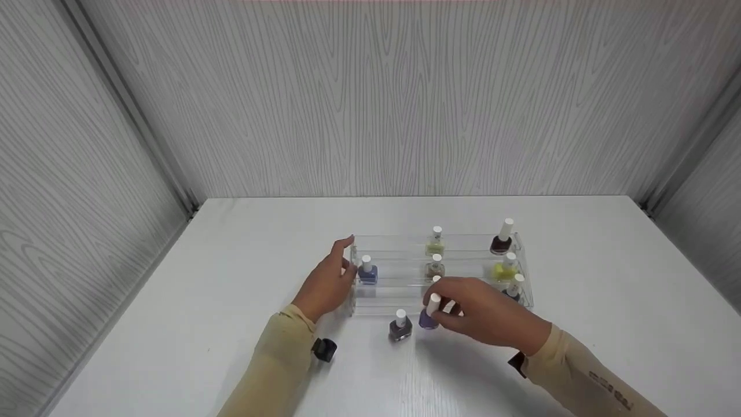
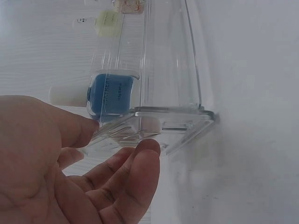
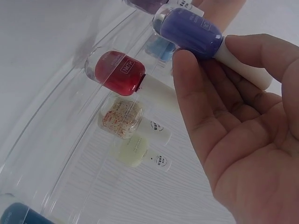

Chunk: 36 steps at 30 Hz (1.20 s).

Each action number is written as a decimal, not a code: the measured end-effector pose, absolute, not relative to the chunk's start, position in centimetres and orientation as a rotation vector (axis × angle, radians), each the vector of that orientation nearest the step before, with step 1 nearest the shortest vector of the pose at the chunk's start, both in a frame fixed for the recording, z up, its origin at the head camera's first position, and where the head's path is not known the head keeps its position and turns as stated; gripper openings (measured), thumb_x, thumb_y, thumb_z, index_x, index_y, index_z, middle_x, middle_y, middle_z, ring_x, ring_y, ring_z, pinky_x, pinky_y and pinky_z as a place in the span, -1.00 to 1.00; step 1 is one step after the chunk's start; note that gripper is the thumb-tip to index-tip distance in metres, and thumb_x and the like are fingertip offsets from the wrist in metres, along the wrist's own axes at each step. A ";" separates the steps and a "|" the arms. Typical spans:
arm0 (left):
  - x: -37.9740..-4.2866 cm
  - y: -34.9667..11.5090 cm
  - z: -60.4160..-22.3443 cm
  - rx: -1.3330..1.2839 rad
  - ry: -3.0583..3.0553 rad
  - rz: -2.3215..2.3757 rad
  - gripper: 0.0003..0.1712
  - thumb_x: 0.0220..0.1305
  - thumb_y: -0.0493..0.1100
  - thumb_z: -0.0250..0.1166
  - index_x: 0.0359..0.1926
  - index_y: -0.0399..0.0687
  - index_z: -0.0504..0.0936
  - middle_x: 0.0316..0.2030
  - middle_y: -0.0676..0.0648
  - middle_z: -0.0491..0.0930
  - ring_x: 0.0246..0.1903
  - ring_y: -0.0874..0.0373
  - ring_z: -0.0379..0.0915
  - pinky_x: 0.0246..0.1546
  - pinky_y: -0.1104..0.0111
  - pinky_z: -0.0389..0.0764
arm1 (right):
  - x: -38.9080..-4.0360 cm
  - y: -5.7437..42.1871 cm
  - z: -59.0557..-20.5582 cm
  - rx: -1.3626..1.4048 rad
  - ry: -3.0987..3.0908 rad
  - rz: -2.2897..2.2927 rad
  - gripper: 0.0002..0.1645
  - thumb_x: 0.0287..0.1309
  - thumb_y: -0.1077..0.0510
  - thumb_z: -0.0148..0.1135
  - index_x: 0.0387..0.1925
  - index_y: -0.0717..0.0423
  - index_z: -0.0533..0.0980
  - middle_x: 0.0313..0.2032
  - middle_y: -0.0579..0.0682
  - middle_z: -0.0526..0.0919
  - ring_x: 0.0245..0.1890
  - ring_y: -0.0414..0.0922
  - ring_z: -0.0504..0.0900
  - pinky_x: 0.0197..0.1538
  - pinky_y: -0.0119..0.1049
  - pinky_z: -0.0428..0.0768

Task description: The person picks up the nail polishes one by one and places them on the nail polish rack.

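My right hand (image 1: 483, 313) pinches a purple nail polish bottle (image 3: 189, 32) by its white cap, just off the rack's front edge. My left hand (image 1: 327, 285) grips the left end panel of a clear tiered display rack (image 2: 175, 122), fingers curled against its outer face. Beside that panel stands a blue nail polish bottle (image 2: 112, 94). A red nail polish bottle (image 3: 120, 73) sits on the rack near my right hand, mostly hidden by it in the head view. On the table before the rack stands a dark nail polish bottle (image 1: 400, 329).
Behind the red one are a glitter bottle (image 1: 435, 267) and a pale yellow bottle (image 1: 435, 246). The rack's right end holds a dark red bottle (image 1: 501, 243), a bright yellow bottle (image 1: 505, 270) and a dark blue bottle (image 1: 512, 292). A wood-grain panel (image 1: 405, 104) rises behind the white table (image 1: 173, 313).
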<state>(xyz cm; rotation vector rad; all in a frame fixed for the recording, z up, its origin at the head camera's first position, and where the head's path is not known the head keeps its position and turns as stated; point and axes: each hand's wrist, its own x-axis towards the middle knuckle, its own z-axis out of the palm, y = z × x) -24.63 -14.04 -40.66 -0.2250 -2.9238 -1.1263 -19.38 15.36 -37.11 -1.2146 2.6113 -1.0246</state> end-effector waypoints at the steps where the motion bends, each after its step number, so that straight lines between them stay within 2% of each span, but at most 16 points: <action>1: -24.6 -14.0 -40.7 -0.227 -2.923 -1.125 -0.29 0.60 -0.09 0.09 0.63 0.08 0.07 0.05 -0.09 0.61 -0.23 0.09 0.52 -0.10 0.12 0.55 | -19.4 15.4 -37.1 -1.215 2.609 -1.035 -0.84 0.36 0.31 0.28 -0.17 -0.02 0.61 -0.19 -0.19 0.74 -0.15 -0.26 0.75 -0.13 -0.32 0.69; 10: -24.6 -14.1 -40.6 -0.237 -2.914 -1.116 -0.30 0.60 -0.08 0.10 0.62 0.07 0.08 0.03 -0.09 0.61 -0.20 0.07 0.52 -0.05 0.09 0.54 | -19.6 15.5 -37.1 -1.263 2.610 -1.116 -0.84 0.33 0.34 0.29 -0.23 0.00 0.61 -0.21 -0.19 0.75 -0.20 -0.24 0.76 -0.19 -0.33 0.69; 20: -24.6 -14.0 -40.7 -0.234 -2.903 -1.129 -0.30 0.59 -0.10 0.11 0.62 0.08 0.10 0.03 -0.08 0.63 -0.17 0.07 0.53 -0.01 0.09 0.54 | -19.6 15.5 -37.1 -1.276 2.732 -1.037 -0.81 0.31 0.34 0.30 -0.17 -0.01 0.58 -0.20 -0.22 0.69 -0.20 -0.25 0.72 -0.19 -0.34 0.69; 27: -24.5 -14.0 -40.7 -0.244 -2.913 -1.113 -0.30 0.60 -0.07 0.09 0.62 0.08 0.08 0.05 -0.09 0.62 -0.23 0.09 0.51 -0.08 0.12 0.54 | -19.5 15.5 -37.3 -1.309 2.701 -1.070 -0.78 0.28 0.37 0.30 -0.16 -0.01 0.58 -0.20 -0.21 0.70 -0.24 -0.26 0.72 -0.23 -0.35 0.69; 36: -24.6 -14.1 -40.8 -0.239 -2.912 -1.115 -0.30 0.59 -0.08 0.09 0.62 0.09 0.09 0.05 -0.08 0.62 -0.22 0.09 0.51 -0.08 0.10 0.53 | -19.6 15.5 -37.3 -1.318 2.697 -1.064 -0.77 0.28 0.37 0.31 -0.17 -0.03 0.59 -0.20 -0.22 0.70 -0.24 -0.27 0.72 -0.23 -0.35 0.68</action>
